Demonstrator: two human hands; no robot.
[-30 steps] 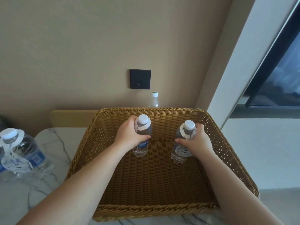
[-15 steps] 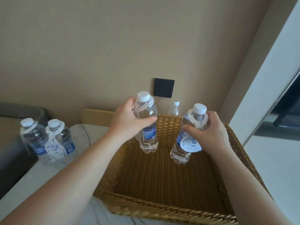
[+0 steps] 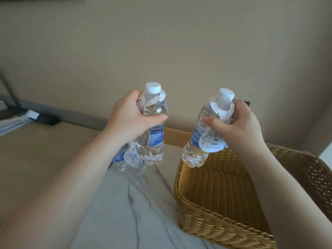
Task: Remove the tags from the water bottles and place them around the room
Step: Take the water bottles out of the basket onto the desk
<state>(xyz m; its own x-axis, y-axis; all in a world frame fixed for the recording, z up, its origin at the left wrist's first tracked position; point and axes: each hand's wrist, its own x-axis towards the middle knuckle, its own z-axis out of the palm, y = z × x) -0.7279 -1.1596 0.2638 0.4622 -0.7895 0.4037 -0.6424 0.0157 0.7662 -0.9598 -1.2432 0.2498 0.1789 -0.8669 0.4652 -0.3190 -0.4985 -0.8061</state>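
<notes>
We are holding two tagged water bottles in the air, our left hand (image 3: pixel 132 121) wrapping its fingers around the left bottle (image 3: pixel 154 126) above the marble counter (image 3: pixel 129 203), our right hand (image 3: pixel 239 123) gripping the right bottle (image 3: pixel 203 135) over the wicker basket (image 3: pixel 224 229). The left bottle is standing nearly upright, cap up; the right one is leaning, cap up and to the right. Our right fingers are pinching its tag (image 3: pixel 213 144), so the paper could tear or the bottle slip. More tagged bottles (image 3: pixel 125 159) are standing below.
</notes>
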